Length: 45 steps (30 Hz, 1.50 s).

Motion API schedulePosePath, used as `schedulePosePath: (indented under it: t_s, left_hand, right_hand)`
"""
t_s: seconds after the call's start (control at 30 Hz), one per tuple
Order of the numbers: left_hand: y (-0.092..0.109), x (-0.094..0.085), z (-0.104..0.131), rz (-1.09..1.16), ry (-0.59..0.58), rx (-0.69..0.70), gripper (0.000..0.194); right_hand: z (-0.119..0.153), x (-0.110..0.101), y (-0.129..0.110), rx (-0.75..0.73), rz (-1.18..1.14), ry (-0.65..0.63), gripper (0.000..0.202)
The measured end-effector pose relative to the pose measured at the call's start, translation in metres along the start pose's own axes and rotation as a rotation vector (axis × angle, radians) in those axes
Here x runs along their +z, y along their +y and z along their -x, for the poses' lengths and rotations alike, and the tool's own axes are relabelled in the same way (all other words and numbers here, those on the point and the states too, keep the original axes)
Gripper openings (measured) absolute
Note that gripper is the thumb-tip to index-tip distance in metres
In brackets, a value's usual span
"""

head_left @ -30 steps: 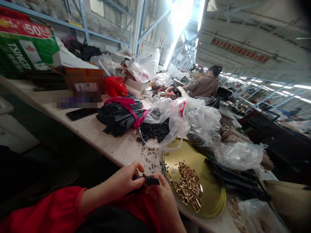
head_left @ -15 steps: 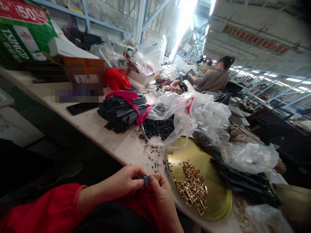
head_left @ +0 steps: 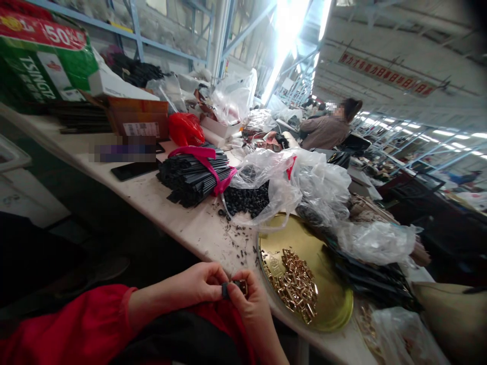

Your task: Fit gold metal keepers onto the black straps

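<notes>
At the front edge of the table my left hand (head_left: 203,285) pinches a short dark strap piece (head_left: 225,290) between thumb and fingers. My right hand (head_left: 251,303) meets it there, closed on a small gold metal buckle (head_left: 242,287) with its thumb against the strap. Whether the strap passes through the buckle is hidden by the fingers. Just right of my hands, a round gold tray (head_left: 335,314) bears a heap of similar gold buckles (head_left: 297,286). Small black bits (head_left: 240,248) lie scattered on the table beyond my hands.
A bundle of black strips (head_left: 190,177) tied with a pink band lies behind, beside a clear plastic bag (head_left: 279,197) of small black rings (head_left: 247,200). A phone (head_left: 135,170) and cardboard box (head_left: 140,116) stand left. Another person (head_left: 325,133) sits farther back.
The gold buckle now shows more plainly in my right hand, and the strap piece has turned and sits slightly left. The camera view has shifted a little.
</notes>
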<state>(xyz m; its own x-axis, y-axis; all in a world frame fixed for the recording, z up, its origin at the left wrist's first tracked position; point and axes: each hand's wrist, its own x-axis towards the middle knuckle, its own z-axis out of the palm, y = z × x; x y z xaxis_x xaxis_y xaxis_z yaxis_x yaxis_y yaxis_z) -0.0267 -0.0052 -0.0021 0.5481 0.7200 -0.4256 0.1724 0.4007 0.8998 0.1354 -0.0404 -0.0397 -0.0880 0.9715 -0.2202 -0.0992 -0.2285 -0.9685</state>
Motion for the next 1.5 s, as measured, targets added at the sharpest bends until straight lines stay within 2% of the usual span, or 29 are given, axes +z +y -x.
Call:
schedulePosePath:
  t_s: [0.13, 0.3, 0.47, 0.6, 0.77, 0.87, 0.97, 1.13, 1.2, 1.4, 1.5]
  left_hand:
    - [0.002, 0.003, 0.005, 0.1, -0.006, -0.053, 0.021]
    - [0.005, 0.003, 0.011, 0.227, -0.012, -0.118, 0.022]
    - [0.001, 0.002, 0.011, 0.317, -0.04, -0.169, 0.026]
    - [0.003, 0.0, 0.01, 0.311, -0.051, -0.175, 0.034]
    - [0.005, -0.002, 0.008, 0.223, -0.088, -0.109, 0.036]
    - [0.0, -0.005, 0.004, 0.227, -0.105, -0.116, 0.034]
    - [-0.006, -0.008, -0.001, 0.218, -0.113, -0.152, 0.03]
    - [-0.01, -0.007, -0.002, 0.066, -0.135, -0.118, 0.022]
    - [-0.005, -0.006, 0.002, -0.012, -0.13, -0.085, 0.02]
    - [0.013, -0.006, 0.017, -0.173, -0.144, 0.03, 0.022]
    - [0.01, -0.005, 0.021, -0.167, -0.13, 0.043, 0.026]
  right_hand:
    - [0.006, 0.002, -0.003, 0.089, -0.175, -0.085, 0.027]
    - [0.008, 0.007, -0.001, 0.216, -0.327, -0.126, 0.027]
    - [0.009, 0.003, 0.003, 0.124, -0.172, -0.1, 0.023]
    - [0.009, -0.003, 0.001, 0.119, -0.139, -0.118, 0.026]
    - [0.007, -0.003, -0.004, 0.306, -0.416, -0.172, 0.028]
    - [0.005, -0.003, -0.003, 0.341, -0.468, -0.199, 0.029]
    - [0.004, -0.005, -0.003, 0.303, -0.358, -0.168, 0.026]
    - [0.009, -0.009, -0.015, 0.154, 0.143, -0.186, 0.017]
    - [0.009, -0.011, -0.019, 0.101, 0.254, -0.209, 0.014]
    - [0.005, -0.012, -0.017, 0.126, 0.118, -0.211, 0.018]
    - [0.011, -0.008, -0.018, 0.057, 0.231, -0.188, 0.013]
